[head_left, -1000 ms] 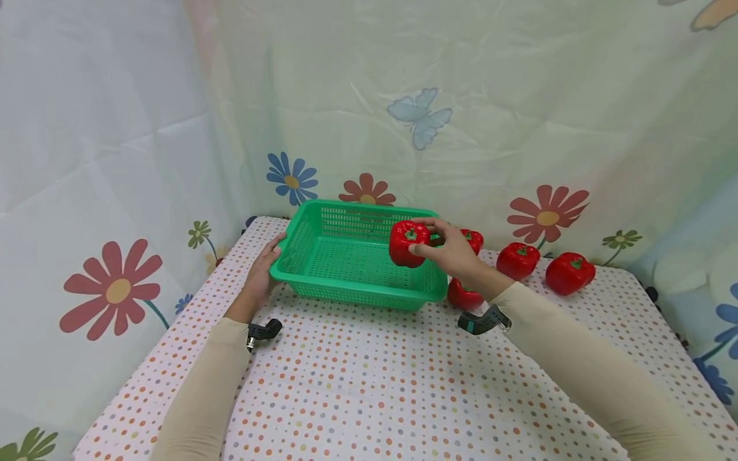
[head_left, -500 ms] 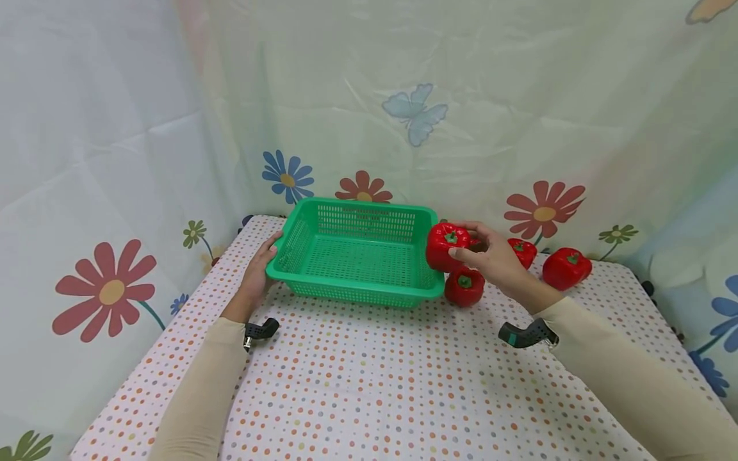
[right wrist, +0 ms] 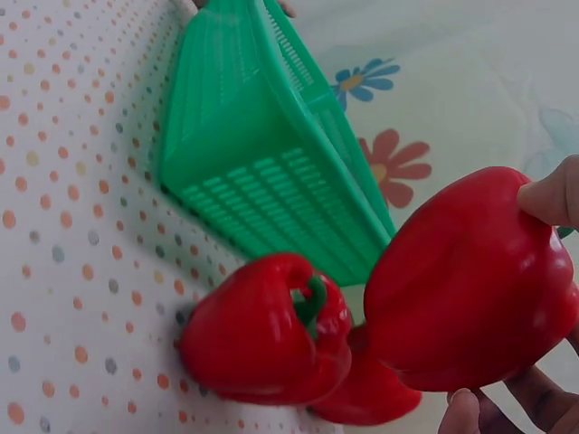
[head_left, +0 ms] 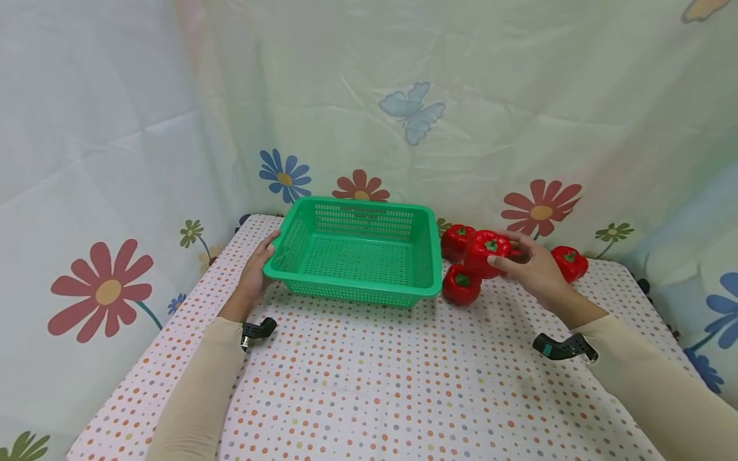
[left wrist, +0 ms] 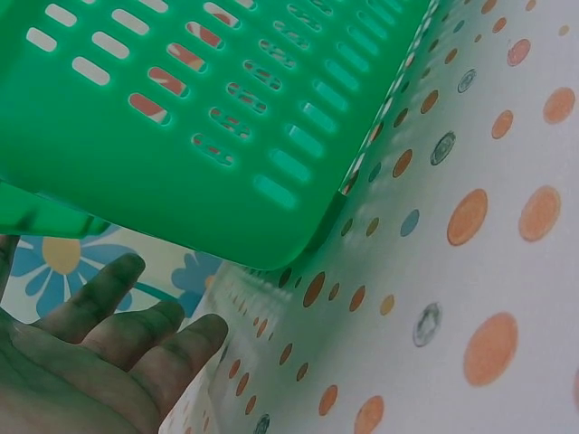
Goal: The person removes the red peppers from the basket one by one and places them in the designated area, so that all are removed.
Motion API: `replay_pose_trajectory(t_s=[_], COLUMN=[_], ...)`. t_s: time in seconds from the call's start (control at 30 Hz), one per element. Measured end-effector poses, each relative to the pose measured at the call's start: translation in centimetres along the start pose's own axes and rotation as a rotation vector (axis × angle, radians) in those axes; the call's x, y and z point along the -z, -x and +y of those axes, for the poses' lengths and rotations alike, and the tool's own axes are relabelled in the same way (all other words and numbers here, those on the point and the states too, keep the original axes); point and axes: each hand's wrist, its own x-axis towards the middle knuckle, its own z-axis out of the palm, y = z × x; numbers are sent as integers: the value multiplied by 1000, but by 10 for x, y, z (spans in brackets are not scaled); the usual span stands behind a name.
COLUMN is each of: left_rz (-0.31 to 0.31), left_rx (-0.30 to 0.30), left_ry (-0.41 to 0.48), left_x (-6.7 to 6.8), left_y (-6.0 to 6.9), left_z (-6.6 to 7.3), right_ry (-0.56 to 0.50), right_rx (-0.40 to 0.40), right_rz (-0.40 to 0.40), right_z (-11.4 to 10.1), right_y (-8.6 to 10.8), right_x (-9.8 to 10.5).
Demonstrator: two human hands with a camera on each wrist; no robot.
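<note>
My right hand (head_left: 533,266) pinches a shiny red bell pepper (head_left: 481,253) with a green stem, thumb in front and fingers behind. In the right wrist view the held bell pepper (right wrist: 466,285) is tilted, above two others. One bell pepper (head_left: 461,286) stands by the right end of a green plastic basket (head_left: 352,293); another bell pepper (head_left: 455,240) is behind it. My left hand (head_left: 254,272) lies against the basket's left end. In the left wrist view several fingers (left wrist: 109,294) are extended beside the basket wall (left wrist: 181,212).
A further bell pepper (head_left: 569,264) lies at the far right, beyond my right hand. A bit of red shows behind that hand's fingers. The dotted tablecloth (head_left: 369,384) covers the table, and a flower-printed curtain (head_left: 323,115) hangs close behind the basket.
My right hand has carried the bell pepper from over the basket to the right, past its end and above the other peppers. The left hand stays at the basket.
</note>
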Motion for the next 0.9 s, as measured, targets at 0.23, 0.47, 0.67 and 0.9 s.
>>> replay_pose_trajectory(t_s=[0.23,0.47,0.67,0.9], left_rz=[11,21,12,-9], left_rx=[-6,7,8,5], left_ry=[-13,-23,-25,-25], left_x=[1,2,1,-1], left_y=[2,3,2,3], left_z=[-1,1,0,6], right_ry=[65,79,98,71], right_rx=[-10,-24,-84,-128], right_rz=[71,96,89,84], right_z=[18,38,55,70], right_y=[7,16,21,20], right_x=[10,11,5,6])
